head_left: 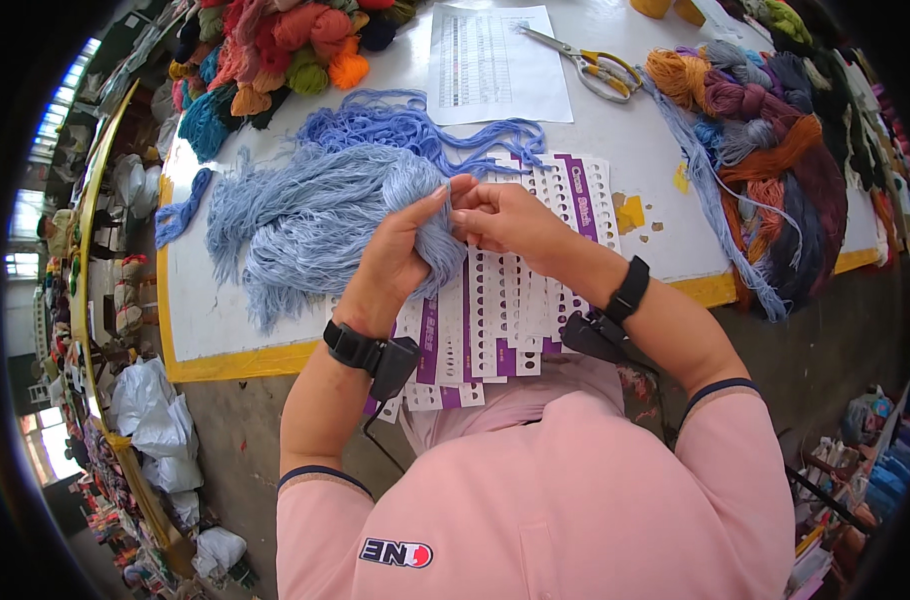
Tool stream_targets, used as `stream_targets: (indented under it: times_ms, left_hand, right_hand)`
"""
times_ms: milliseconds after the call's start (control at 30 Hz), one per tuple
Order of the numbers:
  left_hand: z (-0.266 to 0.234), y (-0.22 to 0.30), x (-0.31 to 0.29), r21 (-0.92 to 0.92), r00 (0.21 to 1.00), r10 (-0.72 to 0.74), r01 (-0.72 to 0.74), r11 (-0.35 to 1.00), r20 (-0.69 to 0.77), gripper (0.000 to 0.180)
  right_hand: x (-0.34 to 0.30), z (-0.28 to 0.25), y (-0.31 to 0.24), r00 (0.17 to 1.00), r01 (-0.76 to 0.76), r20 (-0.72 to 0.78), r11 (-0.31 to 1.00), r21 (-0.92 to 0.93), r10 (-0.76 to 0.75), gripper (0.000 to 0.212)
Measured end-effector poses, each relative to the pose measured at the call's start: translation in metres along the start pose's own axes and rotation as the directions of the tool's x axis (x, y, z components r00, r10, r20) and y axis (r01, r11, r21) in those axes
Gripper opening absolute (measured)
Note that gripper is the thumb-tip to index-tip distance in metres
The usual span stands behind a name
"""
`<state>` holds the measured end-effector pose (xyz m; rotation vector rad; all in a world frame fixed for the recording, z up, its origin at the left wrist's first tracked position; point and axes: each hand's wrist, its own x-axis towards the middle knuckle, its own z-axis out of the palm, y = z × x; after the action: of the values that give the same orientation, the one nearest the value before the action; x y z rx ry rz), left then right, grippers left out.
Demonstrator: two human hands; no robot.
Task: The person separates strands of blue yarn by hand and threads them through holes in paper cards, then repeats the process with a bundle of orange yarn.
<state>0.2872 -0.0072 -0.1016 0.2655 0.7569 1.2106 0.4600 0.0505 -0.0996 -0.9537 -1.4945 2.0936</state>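
Right now the left hand is closed around the right end of a thick, pale blue bundle of loose yarn, which lies across the left half of the white, yellow-edged desk, towards its near edge. The right hand meets it fingertip to fingertip, its fingers curled; whether they pinch a strand I cannot tell. Below the hands, white punched cardboard strips with purple bands overlap and jut past the near edge. Deeper periwinkle-blue yarn lies just beyond the bundle. Towards the far edge, yellow-handled metal scissors touch a white printed sheet. Multicoloured yarn skeins hang over the near edge towards the right corner.
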Motion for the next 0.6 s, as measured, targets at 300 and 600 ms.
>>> stream_targets:
  times_ms: [300,600]
  left_hand:
    - [0.004,0.0,-0.008,0.075,0.997,0.044,-0.04,0.996,-0.056,0.037]
    - [0.008,-0.001,-0.013,0.201,0.989,0.141,-0.128,0.971,-0.053,0.041]
  right_hand:
    - [-0.01,0.0,0.008,0.998,-0.035,-0.039,0.969,0.246,0.046,0.012]
    - [-0.017,-0.004,0.014,1.0,0.014,0.004,0.963,0.269,-0.016,0.015]
